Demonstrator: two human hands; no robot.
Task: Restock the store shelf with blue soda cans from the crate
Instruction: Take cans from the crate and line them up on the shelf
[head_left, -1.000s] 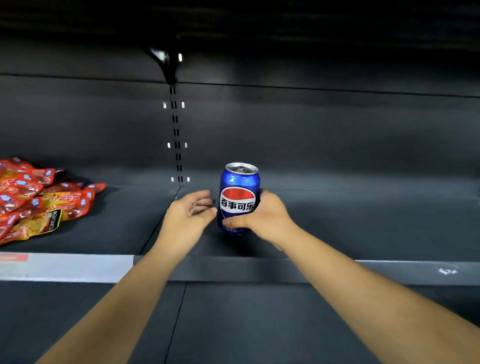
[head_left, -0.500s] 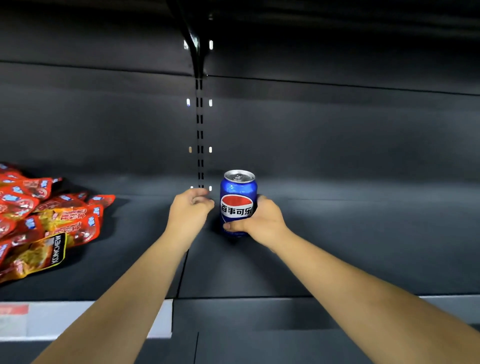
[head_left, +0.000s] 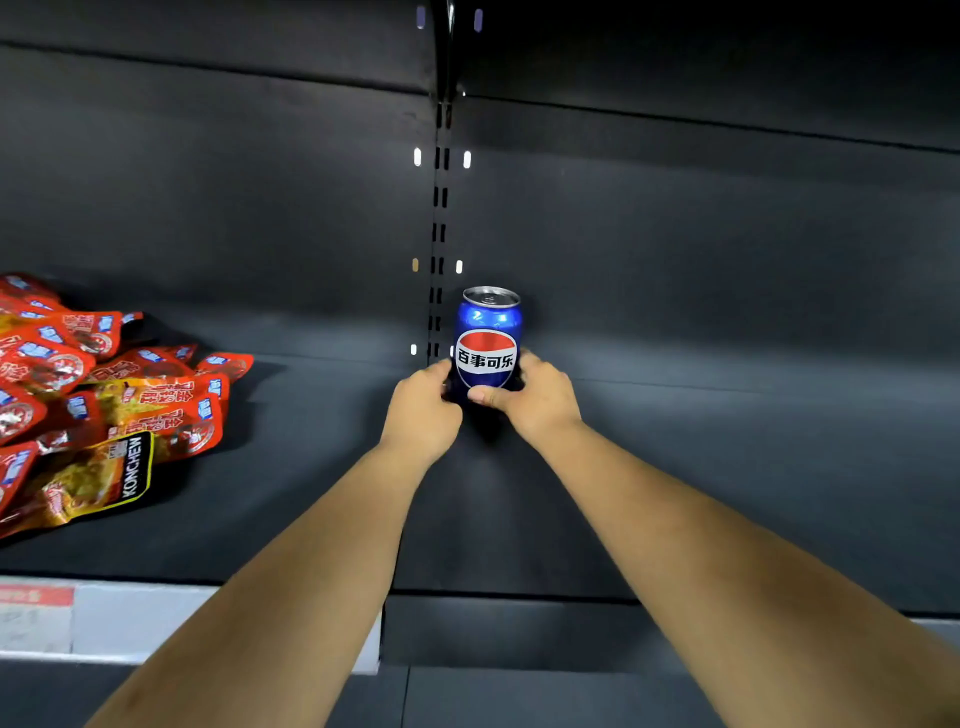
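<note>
Both hands, the left hand (head_left: 422, 410) and right hand (head_left: 535, 397), clasped an upright blue aluminium soda can (head_left: 488, 338) at the far back of the dark metal shelf (head_left: 727, 467), apparently seating it; letting go seemed next.

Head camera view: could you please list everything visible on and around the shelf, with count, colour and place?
Soda can: one, blue with red-and-white logo, upright at the back of the shelf, centre.
Snack packets: a pile, count unclear, red and orange, left on the shelf.
Shelf: one, dark grey.
Price strip: one, white with a red label, front edge, left.
Slotted upright: one, black, back wall.
Left hand: touches the can's left side.
Right hand: grips the can.
</note>
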